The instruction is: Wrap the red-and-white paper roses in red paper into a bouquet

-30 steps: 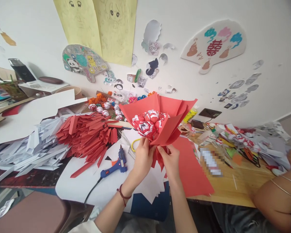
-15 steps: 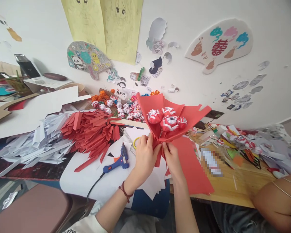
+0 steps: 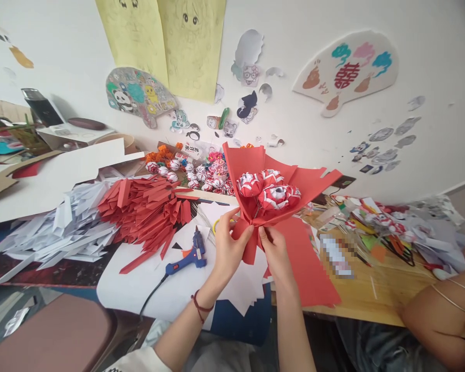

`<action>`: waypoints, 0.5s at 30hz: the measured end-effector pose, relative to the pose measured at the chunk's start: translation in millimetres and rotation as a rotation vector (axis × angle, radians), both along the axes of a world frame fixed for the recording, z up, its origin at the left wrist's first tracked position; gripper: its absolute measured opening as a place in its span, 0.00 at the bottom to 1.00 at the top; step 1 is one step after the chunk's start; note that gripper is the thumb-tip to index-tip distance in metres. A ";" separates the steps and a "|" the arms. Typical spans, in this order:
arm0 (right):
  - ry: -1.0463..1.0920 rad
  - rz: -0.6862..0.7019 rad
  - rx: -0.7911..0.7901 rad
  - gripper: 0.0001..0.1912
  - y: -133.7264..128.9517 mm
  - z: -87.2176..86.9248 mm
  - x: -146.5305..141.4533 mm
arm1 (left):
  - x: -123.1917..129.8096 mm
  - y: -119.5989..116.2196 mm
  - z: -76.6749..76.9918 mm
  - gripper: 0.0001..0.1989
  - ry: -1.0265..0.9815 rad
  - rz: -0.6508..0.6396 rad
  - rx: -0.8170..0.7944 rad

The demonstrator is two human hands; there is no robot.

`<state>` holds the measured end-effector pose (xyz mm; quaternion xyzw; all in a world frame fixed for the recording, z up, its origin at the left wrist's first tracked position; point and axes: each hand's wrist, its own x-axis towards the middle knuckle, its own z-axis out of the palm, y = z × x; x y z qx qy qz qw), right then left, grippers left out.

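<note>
Between my hands is a paper flower bouquet, its red paper wrapper (image 3: 246, 163) flaring open upward around several red-and-white folded paper flowers (image 3: 275, 195). My left hand (image 3: 231, 242) pinches the gathered neck of the wrapper from the left, thumb in front and fingers behind. On the other side, my right hand (image 3: 274, 249) grips the same neck, its thumb close to the left one. Below the neck the red paper spreads out again between the hands. A blue hot glue gun (image 3: 188, 257) lies on white paper to the left of my left hand.
Piles of white paper strips (image 3: 67, 227) and red paper strips (image 3: 147, 212) cover the left side. A box of small flowers (image 3: 201, 173) stands against the wall. Red paper sheets (image 3: 313, 279) lie under my right forearm. Another person's arm (image 3: 442, 315) rests at the right.
My left hand has shifted slightly, its thumb now pressing the front of the neck. The bouquet has tilted a little, showing more of the flowers and the paper below the neck.
</note>
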<state>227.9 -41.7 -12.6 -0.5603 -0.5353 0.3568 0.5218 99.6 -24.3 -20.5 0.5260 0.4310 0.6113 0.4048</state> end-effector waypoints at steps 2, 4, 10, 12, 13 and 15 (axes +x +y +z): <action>0.028 -0.036 0.022 0.18 -1.2 2.1 -1.4 | 1.0 -1.2 1.3 0.25 -0.061 -0.028 -0.012; 0.066 -0.058 0.032 0.17 -2.6 3.9 -2.0 | 1.7 -2.0 2.2 0.25 -0.105 -0.072 -0.028; 0.166 -0.086 0.031 0.16 -10.2 6.9 -0.8 | 4.0 -1.8 3.1 0.25 -0.208 -0.094 -0.062; 0.148 -0.118 0.038 0.18 -12.1 7.9 -1.1 | 5.0 -1.6 4.1 0.25 -0.213 -0.080 -0.031; 0.133 -0.140 0.042 0.18 -12.2 8.3 -1.6 | 5.5 -1.6 4.5 0.25 -0.203 -0.069 -0.010; 0.121 -0.178 0.058 0.19 -10.5 9.2 -2.7 | 6.4 -1.5 5.0 0.26 -0.167 -0.053 0.019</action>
